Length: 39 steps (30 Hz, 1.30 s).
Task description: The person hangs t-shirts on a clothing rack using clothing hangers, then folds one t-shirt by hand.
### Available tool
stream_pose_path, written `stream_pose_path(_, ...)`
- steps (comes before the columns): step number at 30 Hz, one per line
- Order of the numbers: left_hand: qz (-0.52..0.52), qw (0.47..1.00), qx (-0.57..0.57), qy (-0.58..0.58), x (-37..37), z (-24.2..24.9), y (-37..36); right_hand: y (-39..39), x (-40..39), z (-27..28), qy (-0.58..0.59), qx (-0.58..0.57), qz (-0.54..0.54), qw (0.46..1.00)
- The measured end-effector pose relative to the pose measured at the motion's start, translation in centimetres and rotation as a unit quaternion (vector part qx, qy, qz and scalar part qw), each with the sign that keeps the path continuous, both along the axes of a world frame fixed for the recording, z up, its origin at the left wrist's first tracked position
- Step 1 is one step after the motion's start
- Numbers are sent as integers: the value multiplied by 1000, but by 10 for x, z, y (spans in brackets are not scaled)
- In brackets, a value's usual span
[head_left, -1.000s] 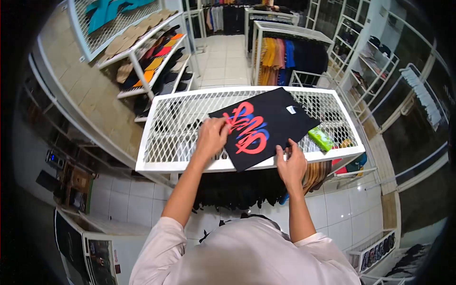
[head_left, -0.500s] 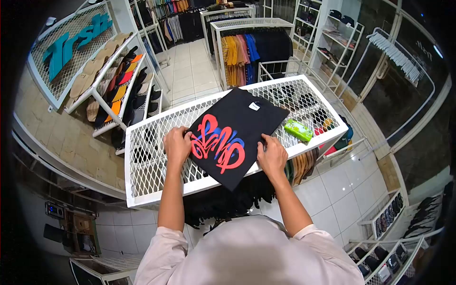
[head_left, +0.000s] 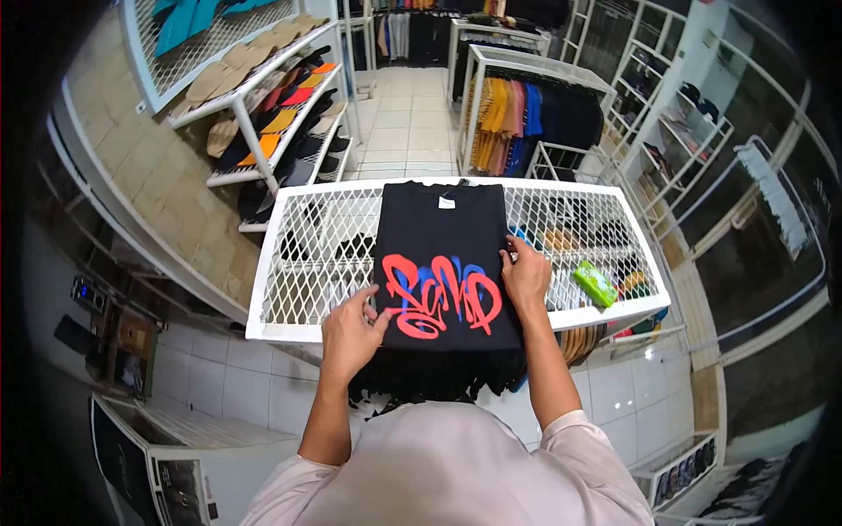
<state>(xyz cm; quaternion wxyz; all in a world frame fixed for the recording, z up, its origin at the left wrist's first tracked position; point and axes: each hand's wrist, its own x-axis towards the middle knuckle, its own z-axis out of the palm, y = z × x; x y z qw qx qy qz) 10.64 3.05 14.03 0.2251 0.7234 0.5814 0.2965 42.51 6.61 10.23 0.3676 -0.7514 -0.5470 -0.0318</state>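
Observation:
A folded black T-shirt [head_left: 443, 232] with red and blue lettering lies flat on the white mesh-topped table [head_left: 307, 331], its neckline and white label on the far side. My left hand [head_left: 353, 329] is at the shirt's lower left edge, fingers apart. On the opposite side, my right hand [head_left: 526, 273] touches the right edge with its fingertips, and the thumb and index finger lie close to the fabric; whether they pinch it is unclear.
On the table's right part is a green packet [head_left: 595, 284]. Dark garments hang below the near edge. A shelf of caps [head_left: 263, 145] stands at the left, and a rack of coloured shirts [head_left: 500, 114] stands beyond the table.
The shirt has turned from a slant to nearly square with the table. My left hand has come off its edge and spread, and the camera view has shifted.

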Motion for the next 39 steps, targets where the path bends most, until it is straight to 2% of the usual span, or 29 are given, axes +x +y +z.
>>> stream_pose_path(4, -10, 1000, -19, -20, -1, -3, -6, 12, 8, -2, -66, 16, 63, 996)
stream_pose_path(7, 1, 1000, -25, -16, 2, 4, 18, 16, 13, -2, -30, 45, 83, 995)
stream_pose_path(9, 24, 1000, 11, -12, 8, -5, 50, 21, 16, -3, -12, 56, 91, 994)
stream_pose_path(10, 42, 999, 8, -2, 14, -11, 70, 25, 15, -3, 60, 50, 94, 992)
stream_pose_path(12, 68, 997, 28, 33, 24, -25, 106, 29, 9, 2, 101, 46, 74, 991)
stream_pose_path(14, 70, 997, -25, 36, 33, -27, 128, 44, 17, -8, 134, 31, 67, 988)
stream_pose_path(16, 87, 996, -6, 36, 42, -43, 145, 57, 22, -8, 190, -70, 15, 979)
stream_pose_path(18, 98, 994, 12, 40, 46, -52, 156, 78, 33, -26, 278, -86, 13, 956)
stream_pose_path(20, 74, 980, -80, -167, 45, -50, 166, 90, 44, -37, 340, -78, 105, 931)
stream_pose_path(21, 29, 945, -107, -309, 45, -51, 171, 90, 41, -32, 327, -68, 100, 937)
stream_pose_path(22, 24, 906, -149, -396, 45, -51, 176, 93, 36, -25, 313, -57, 98, 943)
stream_pose_path(24, 52, 848, -202, -487, 52, -53, 188, 97, 31, -7, 317, -73, 86, 942)
stream_pose_path(25, 50, 849, -206, -484, 56, -45, 185, 99, 27, 1, 349, -90, 83, 929)
stream_pose_path(27, -16, 737, -361, -571, 64, -25, 190, 87, 5, 36, 422, -94, 101, 896)
stream_pose_path(28, -17, 738, -362, -569, 65, -24, 194, 92, 8, 33, 423, -94, 100, 895)
stream_pose_path(30, -57, 732, -380, -563, 67, -21, 203, 105, 20, 26, 490, -86, 197, 845)
stream_pose_path(31, -73, 748, -311, -582, 69, -8, 196, 101, 18, 31, 538, -39, 225, 812)
stream_pose_path(33, -141, 787, -182, -572, 58, 23, 176, 90, 21, 61, 514, -8, 254, 819)
stream_pose_path(34, -173, 794, -153, -563, 54, 41, 168, 78, 17, 83, 500, 17, 269, 823)
stream_pose_path(36, -210, 811, -20, -546, 56, 76, 164, 75, 13, 122, 499, 68, 327, 799)
stream_pose_path(38, -227, 858, 114, -446, 54, 97, 198, 102, 24, 142, 461, 61, 344, 816)
stream_pose_path(39, -213, 864, 111, -443, 56, 104, 216, 121, 28, 148, 445, 69, 335, 828)
